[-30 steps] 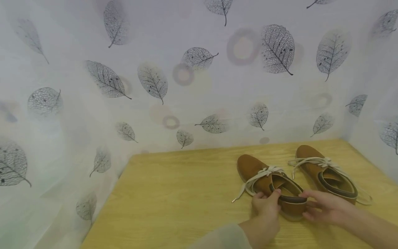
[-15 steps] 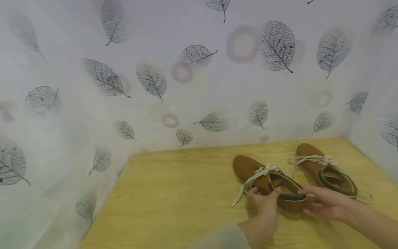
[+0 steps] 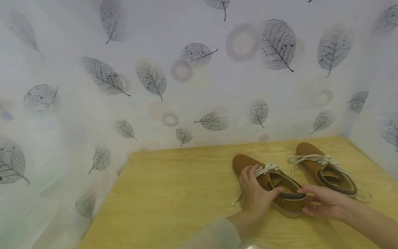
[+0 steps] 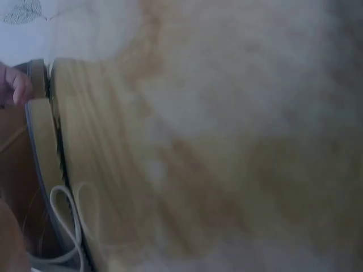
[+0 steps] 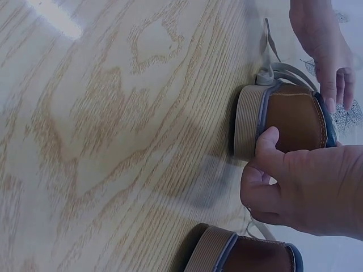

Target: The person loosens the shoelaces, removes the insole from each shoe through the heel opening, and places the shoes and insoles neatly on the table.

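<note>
A brown lace-up shoe [image 3: 248,162] with cream laces stands on the wooden surface, toe pointing away to the left. My left hand [image 3: 255,192] lies along its left side, fingers extended toward the laces and thumb at the collar. At the heel, my right hand [image 3: 329,204] grips the collar with fingertips. In the right wrist view the heel [image 5: 295,119] faces the camera, with my right hand [image 5: 306,187] against it and my left hand [image 5: 326,45] beyond. The left wrist view catches only the sole edge [image 4: 42,136] and a lace loop [image 4: 65,215].
A matching brown shoe [image 3: 308,148], laces loose, stands to the right, roughly parallel. The wood-grain table [image 3: 174,193] stretches left. Pale leaf-printed sheeting [image 3: 214,90] encloses the table at the back and both sides.
The left shoe has shifted slightly left, toe first. My left hand has slid forward, its fingers spreading from beside the shoe up toward the laces. My right hand stays at the heel.
</note>
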A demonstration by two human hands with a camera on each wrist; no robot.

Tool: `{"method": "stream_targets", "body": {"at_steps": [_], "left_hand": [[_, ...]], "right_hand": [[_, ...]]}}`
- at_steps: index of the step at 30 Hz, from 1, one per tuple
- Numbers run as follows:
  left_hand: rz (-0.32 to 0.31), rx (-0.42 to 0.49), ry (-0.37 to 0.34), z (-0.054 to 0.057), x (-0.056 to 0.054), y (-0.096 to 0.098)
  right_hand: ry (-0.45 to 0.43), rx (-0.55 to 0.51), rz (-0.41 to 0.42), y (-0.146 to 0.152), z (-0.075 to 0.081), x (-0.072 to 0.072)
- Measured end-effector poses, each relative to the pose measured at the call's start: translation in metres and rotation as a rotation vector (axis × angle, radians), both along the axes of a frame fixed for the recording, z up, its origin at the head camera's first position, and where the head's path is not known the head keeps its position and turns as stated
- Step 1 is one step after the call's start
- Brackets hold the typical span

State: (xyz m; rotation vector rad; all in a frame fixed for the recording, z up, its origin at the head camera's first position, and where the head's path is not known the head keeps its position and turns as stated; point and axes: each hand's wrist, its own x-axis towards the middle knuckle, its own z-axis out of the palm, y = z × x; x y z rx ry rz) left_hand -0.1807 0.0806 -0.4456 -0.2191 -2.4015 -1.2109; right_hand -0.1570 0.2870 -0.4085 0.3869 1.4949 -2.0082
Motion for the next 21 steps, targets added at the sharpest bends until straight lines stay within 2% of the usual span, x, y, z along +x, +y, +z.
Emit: {"method": "stream_targets", "body": {"at_steps": [3,5,12,14,17,19,21], "left_hand": [[-0.090,-0.231,0.065,0.003,-0.011,-0.009],[-0.146,-0.364,0.064,0.005,-0.018,-0.014],[-0.293,-0.649,-0.053,0.011,-0.029,-0.021],[-0.320,-0.720,-0.071,0.014,-0.029,-0.021],[-0.354,-0.776,-0.089,0.017,-0.030,-0.023],[-0.373,-0.787,-0.087,0.018,-0.031,-0.024],[-0.401,-0.769,-0.085,0.019,-0.032,-0.026]], "right_hand": [[0.005,-0.010,0.011,0.000,0.002,0.000],[0.013,-0.019,0.026,0.000,0.003,-0.001],[0.045,-0.003,0.068,0.003,0.000,-0.003],[0.070,0.018,0.104,0.004,-0.001,-0.005],[0.117,0.041,0.165,0.006,-0.003,-0.009],[0.127,0.049,0.183,0.007,-0.003,-0.011],[0.120,0.060,0.166,0.007,-0.003,-0.012]]}}
